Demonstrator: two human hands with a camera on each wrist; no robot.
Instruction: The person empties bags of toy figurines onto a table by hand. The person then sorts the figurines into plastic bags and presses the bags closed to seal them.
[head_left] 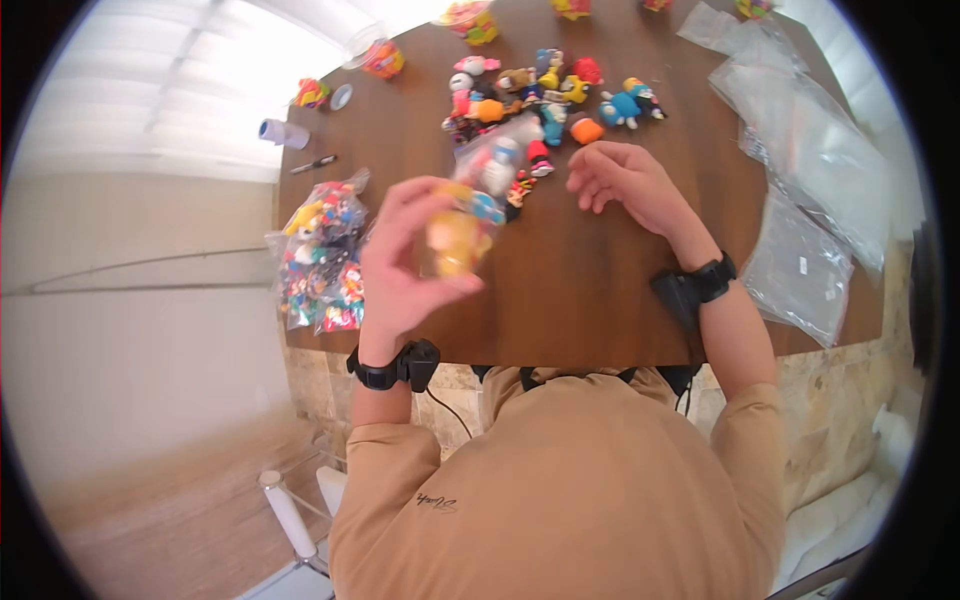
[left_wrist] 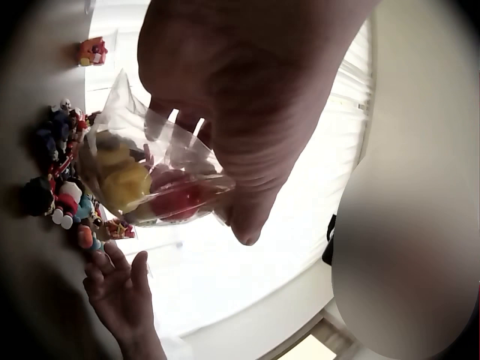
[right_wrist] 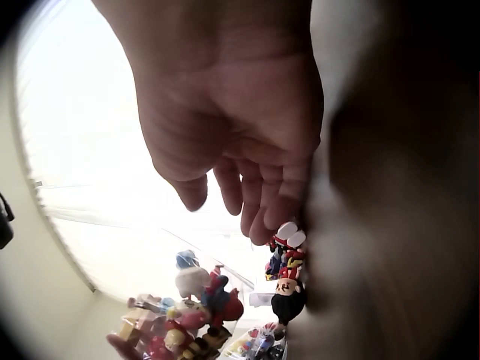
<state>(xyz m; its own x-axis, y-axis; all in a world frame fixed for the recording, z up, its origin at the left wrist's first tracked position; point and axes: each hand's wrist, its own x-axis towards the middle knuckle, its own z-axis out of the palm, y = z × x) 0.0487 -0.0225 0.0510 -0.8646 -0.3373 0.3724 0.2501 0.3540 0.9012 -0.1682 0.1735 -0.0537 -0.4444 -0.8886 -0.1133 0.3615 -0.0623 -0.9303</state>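
My left hand (head_left: 405,265) grips a clear plastic bag of small toy figures (head_left: 460,240), raised above the left-centre of the table; in the left wrist view the bag (left_wrist: 127,187) shows yellow and red shapes inside. My right hand (head_left: 635,190) hovers over the table just below an orange figure (head_left: 586,130), fingers loosely bent, holding nothing. Between the hands lie a dark-haired figure (head_left: 518,192) and a red and black one (head_left: 540,158). Beyond them spreads a pile of mixed figures (head_left: 520,95). The figures in the raised bag are blurred in the head view.
Filled bags of figures (head_left: 325,255) lie at the left edge, with a marker (head_left: 314,164) and a white bottle (head_left: 285,133) above. Empty clear bags (head_left: 800,260) cover the right side. Several colourful cups, one of them here (head_left: 383,58), stand along the far edge.
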